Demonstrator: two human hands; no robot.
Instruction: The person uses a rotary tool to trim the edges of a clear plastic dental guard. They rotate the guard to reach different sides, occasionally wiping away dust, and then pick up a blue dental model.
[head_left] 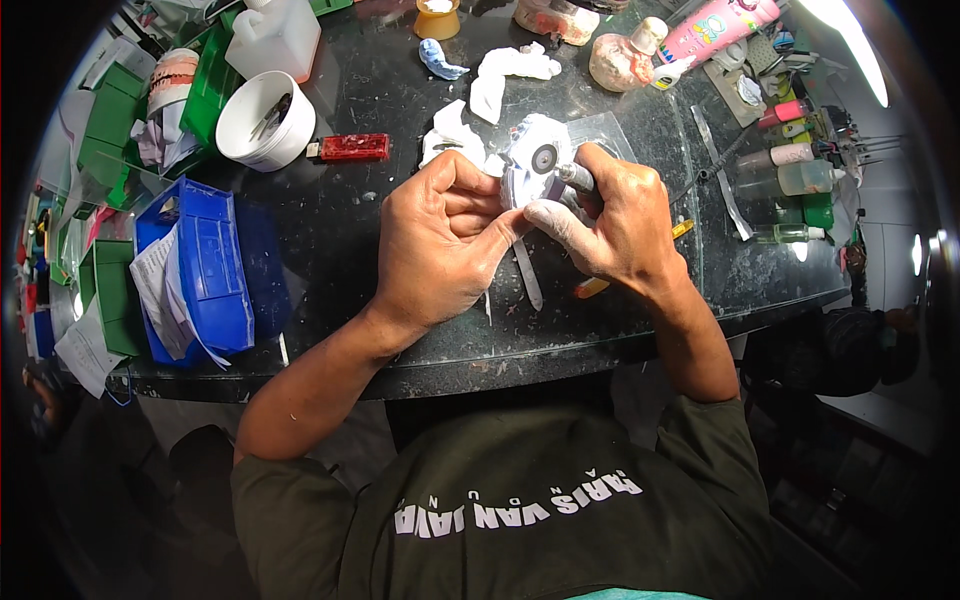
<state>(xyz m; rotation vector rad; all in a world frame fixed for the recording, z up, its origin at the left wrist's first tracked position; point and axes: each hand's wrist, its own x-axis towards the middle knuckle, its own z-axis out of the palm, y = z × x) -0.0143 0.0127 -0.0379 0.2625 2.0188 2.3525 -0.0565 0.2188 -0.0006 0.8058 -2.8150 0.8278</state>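
My left hand (430,240) is closed, with thumb and fingertips pinching a white plaster piece (513,188) above the bench. My right hand (630,225) wraps round a rotary handpiece (576,177), its thumb stretched toward the left thumb. A small dark round cutting disc (544,158) sits at the handpiece's tip, in front of the white plaster. Glare and my fingers hide where disc and plaster meet. Under my hands lie a pale flat blade-like strip (527,275) and an orange-yellow handled tool (592,287), partly covered by my right hand.
Left are a blue bin (215,290) with papers, a white tub (265,120) holding small tools, and a red lighter-like block (355,147). White plaster scraps (487,95), a blue piece (440,60) and a pink-white model (620,62) lie beyond. Bottles (805,177) line the right.
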